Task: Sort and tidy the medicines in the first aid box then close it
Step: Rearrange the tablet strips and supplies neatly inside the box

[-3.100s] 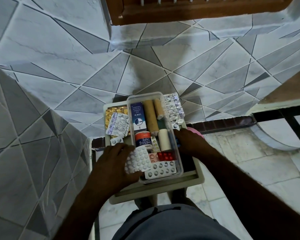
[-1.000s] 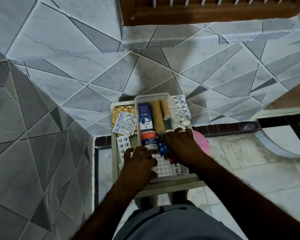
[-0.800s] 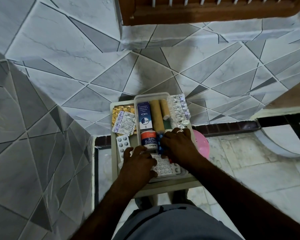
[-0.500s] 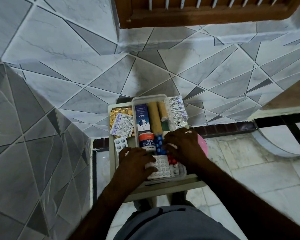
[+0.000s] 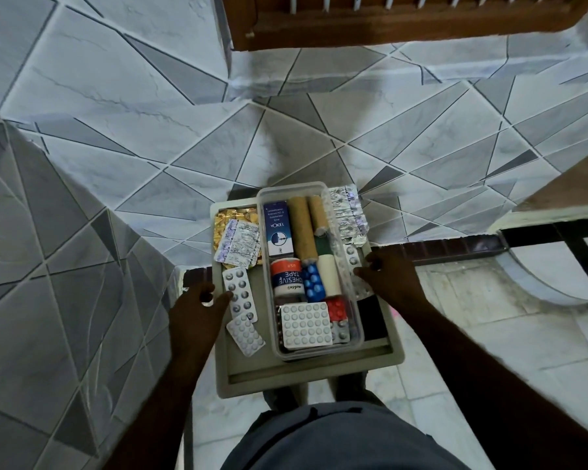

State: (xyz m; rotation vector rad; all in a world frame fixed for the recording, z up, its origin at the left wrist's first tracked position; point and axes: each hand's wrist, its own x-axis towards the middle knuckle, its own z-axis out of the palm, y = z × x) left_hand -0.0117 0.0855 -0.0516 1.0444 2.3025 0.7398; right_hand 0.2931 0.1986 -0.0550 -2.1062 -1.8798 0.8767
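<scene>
A: Two labels can be read in the clear box (image 5: 348,344), low in the middle: "VOICE" on the blue carton (image 5: 278,228), "ADHESIVE TAPE" on the roll (image 5: 287,278). Rolls and pill sheets too.
B: And the hands?
A: The left hand (image 5: 197,313) touches a pill strip (image 5: 240,294) beside the box, fingers loose. The right hand (image 5: 392,278) rests on a strip (image 5: 351,259), holding nothing

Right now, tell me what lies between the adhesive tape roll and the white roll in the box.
A blue pill strip, shown in the head view.
</scene>
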